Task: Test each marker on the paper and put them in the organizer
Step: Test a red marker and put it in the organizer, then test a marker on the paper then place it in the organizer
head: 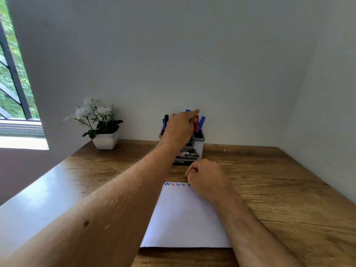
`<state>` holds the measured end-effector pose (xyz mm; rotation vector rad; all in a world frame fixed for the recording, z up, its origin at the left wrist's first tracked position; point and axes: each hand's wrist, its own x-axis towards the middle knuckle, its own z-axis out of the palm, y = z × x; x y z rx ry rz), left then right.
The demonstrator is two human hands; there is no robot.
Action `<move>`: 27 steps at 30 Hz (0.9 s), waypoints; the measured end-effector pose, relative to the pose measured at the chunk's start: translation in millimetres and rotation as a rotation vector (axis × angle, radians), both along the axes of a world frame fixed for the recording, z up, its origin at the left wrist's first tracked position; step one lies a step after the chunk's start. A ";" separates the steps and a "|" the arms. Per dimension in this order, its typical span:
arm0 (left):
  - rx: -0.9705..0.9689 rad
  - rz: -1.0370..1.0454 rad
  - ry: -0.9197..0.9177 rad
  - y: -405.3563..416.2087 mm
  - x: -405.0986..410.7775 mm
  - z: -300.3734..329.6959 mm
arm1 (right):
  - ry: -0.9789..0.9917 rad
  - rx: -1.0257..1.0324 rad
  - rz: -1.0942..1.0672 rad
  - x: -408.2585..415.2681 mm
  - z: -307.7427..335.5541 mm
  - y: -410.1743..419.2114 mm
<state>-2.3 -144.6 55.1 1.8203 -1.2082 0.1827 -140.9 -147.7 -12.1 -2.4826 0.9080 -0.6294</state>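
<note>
Your left hand [180, 126] reaches over the organizer [199, 144], fingers curled among the markers [196, 124] standing in it; can't tell if it grips one. Your right hand [207, 178] is clenched at the paper's [183, 218] far edge, something dark at the fingertips, unclear what. Paper carries blue and red test marks [176, 184]. Wooden desk [279, 199] butts a plain white wall [192, 54]; potted white flowers [100, 122] far left, window [13, 74] beyond.

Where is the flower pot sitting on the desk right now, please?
In the head view the flower pot sits at the desk's far left corner against the wall, left of the marker organizer.
</note>
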 end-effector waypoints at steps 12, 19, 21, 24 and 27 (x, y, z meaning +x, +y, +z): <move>-0.201 0.057 0.111 49.2 -13.8 -15.5 | 0.025 -0.022 0.021 -3.6 -1.8 1.0; 0.017 0.117 -0.031 91.2 -3.8 -49.5 | 0.031 -0.033 0.022 -2.2 -2.4 -0.2; 0.105 0.132 -0.102 94.7 2.0 -52.1 | 0.024 -0.028 0.026 -1.4 -3.4 -0.9; 0.265 0.160 -0.182 92.7 7.8 -55.5 | 0.022 -0.015 0.033 -1.4 -3.7 -1.8; 0.433 0.154 -0.223 89.7 10.9 -58.8 | 0.035 -0.002 0.031 -1.1 -1.9 -1.3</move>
